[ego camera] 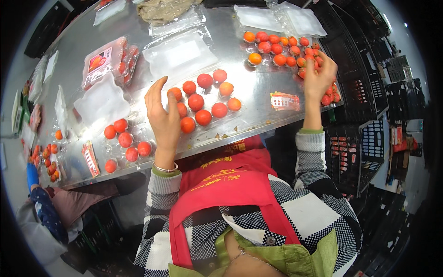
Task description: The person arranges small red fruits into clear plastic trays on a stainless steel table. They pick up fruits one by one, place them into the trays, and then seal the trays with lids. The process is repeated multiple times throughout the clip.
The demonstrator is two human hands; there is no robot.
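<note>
A clear plastic tray [211, 96] holds several round red-orange fruits [196, 102], either tomatoes or small persimmons. At its left end is my left hand [162, 116], thumb and fingers spread, the thumb close to the nearest fruits. Out to the right, my right hand [320, 78] reaches over a heap of similar fruits [328, 94] at the table's right end. Its fingertips are down among them, so whether a fruit is gripped cannot be told. Beyond the heap side, another clear tray [263, 65] carries more fruits [277, 49]. The near tray's clear lid [180, 52] lies folded back with a white sheet on it.
On the metal table [228, 69] are a packed fruit box [104, 60], a part-filled tray [126, 145], a white foam sheet [102, 100] and printed cards [285, 101]. Black crates [349, 90] stand at right. Far left, a co-worker's blue-gloved hand [32, 175] is near fruits.
</note>
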